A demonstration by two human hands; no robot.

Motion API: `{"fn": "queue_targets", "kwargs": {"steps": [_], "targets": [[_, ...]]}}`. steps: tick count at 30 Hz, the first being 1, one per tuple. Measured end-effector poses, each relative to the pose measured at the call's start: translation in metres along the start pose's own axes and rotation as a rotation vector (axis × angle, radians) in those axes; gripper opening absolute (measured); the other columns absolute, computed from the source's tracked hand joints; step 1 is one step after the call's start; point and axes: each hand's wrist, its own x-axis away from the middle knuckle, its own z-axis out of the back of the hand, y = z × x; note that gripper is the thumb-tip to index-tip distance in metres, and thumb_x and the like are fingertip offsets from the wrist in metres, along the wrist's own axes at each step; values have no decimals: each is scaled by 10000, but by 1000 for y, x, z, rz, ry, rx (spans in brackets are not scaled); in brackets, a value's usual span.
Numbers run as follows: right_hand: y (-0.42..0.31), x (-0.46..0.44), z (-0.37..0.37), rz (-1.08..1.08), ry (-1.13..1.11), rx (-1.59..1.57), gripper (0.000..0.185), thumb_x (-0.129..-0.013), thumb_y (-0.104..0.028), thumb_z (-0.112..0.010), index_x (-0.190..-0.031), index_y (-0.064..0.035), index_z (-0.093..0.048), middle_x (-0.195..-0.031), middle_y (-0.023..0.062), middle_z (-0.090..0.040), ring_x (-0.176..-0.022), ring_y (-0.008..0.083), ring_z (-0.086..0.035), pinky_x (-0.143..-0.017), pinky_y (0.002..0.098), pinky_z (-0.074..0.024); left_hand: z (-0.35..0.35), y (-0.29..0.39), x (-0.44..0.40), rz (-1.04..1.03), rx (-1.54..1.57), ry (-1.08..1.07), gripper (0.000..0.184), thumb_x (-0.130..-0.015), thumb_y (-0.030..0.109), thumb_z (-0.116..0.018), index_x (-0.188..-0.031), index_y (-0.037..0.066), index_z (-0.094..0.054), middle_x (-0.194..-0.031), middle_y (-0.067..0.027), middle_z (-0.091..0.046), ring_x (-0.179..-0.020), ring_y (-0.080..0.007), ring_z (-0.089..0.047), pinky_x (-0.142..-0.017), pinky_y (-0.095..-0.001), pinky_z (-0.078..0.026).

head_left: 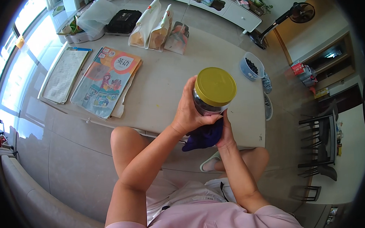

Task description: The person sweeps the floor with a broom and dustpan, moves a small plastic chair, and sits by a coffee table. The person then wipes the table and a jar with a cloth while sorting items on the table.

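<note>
A jar (pixel 203 108) with a wide yellow lid (pixel 215 87) is held up over the near right part of the table, its dark contents partly visible through the side. My left hand (pixel 189 111) wraps round the jar's left side, thumb across the front. Below it, my right hand (pixel 225 132) grips a dark purple cloth (pixel 204 136) against the jar's lower part. Most of the right fingers are hidden behind the cloth and jar.
On the table (pixel 157 96) lie an English textbook (pixel 103 82) and a stack of papers (pixel 65 74). Packaged bags (pixel 152 29) and a black container (pixel 123 21) stand at the back. A clear tub (pixel 251 66) with dark pieces sits at the right edge.
</note>
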Motion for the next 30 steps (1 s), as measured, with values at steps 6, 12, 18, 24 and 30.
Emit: {"fn": "queue_targets", "kwargs": {"steps": [6, 12, 18, 24, 30], "targets": [[-8, -8, -11, 35, 122, 336, 537, -875, -431, -606, -1220, -32, -505, -1081, 94, -623, -944, 194, -629, -835, 338, -525, 16, -8, -13, 116, 189, 97, 1137, -533, 323, -884, -1370, -1, -186, -1259, -181, -422, -1162, -287, -477, -991, -375, -393], [-45, -23, -25, 237, 9, 1561, 474, -799, -272, -713, -1155, 10, -573, -1023, 162, -641, -862, 254, -649, -756, 327, -519, 40, -6, -26, 207, 172, 288, 1083, -570, 269, -863, -1369, 15, -178, -1225, -153, -426, -1137, -233, -473, -959, -352, -417], [-87, -9, -76, 435, 81, 1629, 793, -698, -419, -774, -1311, -19, -470, -1303, 243, -480, -1260, 356, -424, -1027, 392, -369, 32, 5, -14, -71, -210, 176, 999, -588, 267, -861, -1346, -20, -277, -1267, -203, -431, -1173, -342, -466, -1003, -402, -373], [-67, -1, -82, 581, -127, 1612, 1036, -626, -444, -822, -1417, -47, -283, -1373, 203, -389, -1282, 335, -388, -1052, 388, -342, 11, 2, -8, -281, -329, 38, 1006, -563, 300, -864, -1339, -14, -308, -1302, -228, -451, -1171, -402, -472, -995, -449, -386], [-66, -3, -59, 724, -98, 1567, 1000, -608, -357, -841, -1384, 12, -327, -1303, 206, -457, -1212, 315, -471, -1007, 376, -392, 5, 2, -1, -243, -327, -61, 1009, -543, 276, -861, -1345, -1, -316, -1329, -221, -422, -1213, -396, -429, -1007, -455, -362]]}}
